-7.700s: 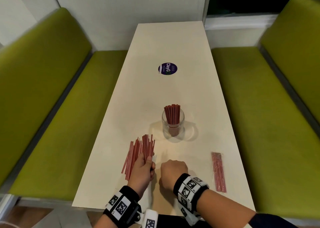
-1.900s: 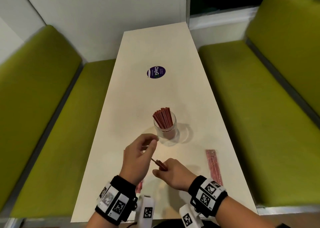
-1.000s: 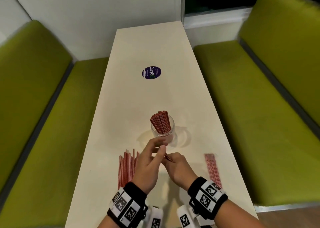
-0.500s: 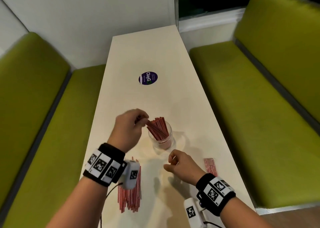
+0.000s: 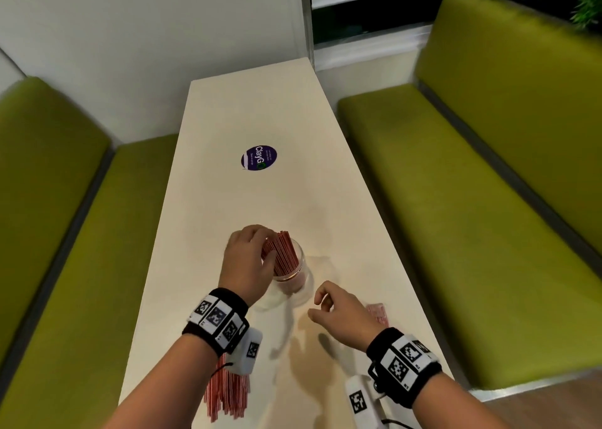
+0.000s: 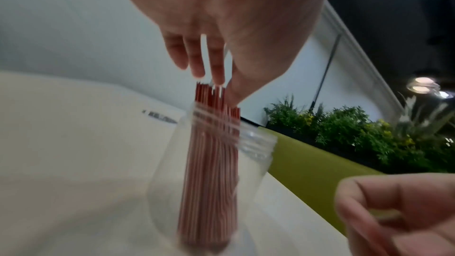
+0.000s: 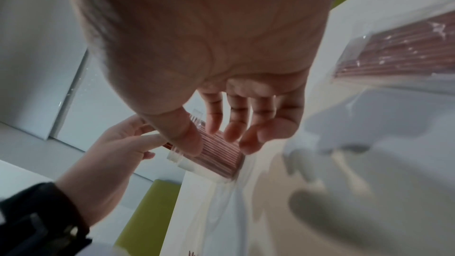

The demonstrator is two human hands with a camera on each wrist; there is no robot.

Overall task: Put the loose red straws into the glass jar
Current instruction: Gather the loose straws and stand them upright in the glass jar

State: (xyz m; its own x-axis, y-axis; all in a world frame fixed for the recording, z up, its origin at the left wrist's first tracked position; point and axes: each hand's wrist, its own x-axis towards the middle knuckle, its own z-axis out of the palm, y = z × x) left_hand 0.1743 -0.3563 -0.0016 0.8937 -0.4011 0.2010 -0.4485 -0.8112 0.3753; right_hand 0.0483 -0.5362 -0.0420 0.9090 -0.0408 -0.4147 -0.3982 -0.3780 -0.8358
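A clear glass jar (image 5: 298, 277) stands on the white table (image 5: 260, 200), holding a bundle of red straws (image 5: 285, 256). My left hand (image 5: 267, 246) is over its left side. In the left wrist view its fingertips (image 6: 218, 77) and thumb close round the tops of the straws (image 6: 209, 172) sticking out of the jar (image 6: 256, 147). My right hand (image 5: 321, 304) hovers just right of the jar, fingers loosely curled and empty. A pile of loose red straws (image 5: 228, 392) lies near the front edge, partly hidden under my left forearm.
A sealed packet of red straws (image 5: 379, 314) lies by my right hand and shows again in the right wrist view (image 7: 399, 50). A purple round sticker (image 5: 259, 157) sits mid-table. Green benches (image 5: 65, 265) (image 5: 456, 233) flank both long sides.
My left hand has sunk from above the jar's rim onto the straw tops, its thumb now across them. The right hand has stayed beside the jar, empty.
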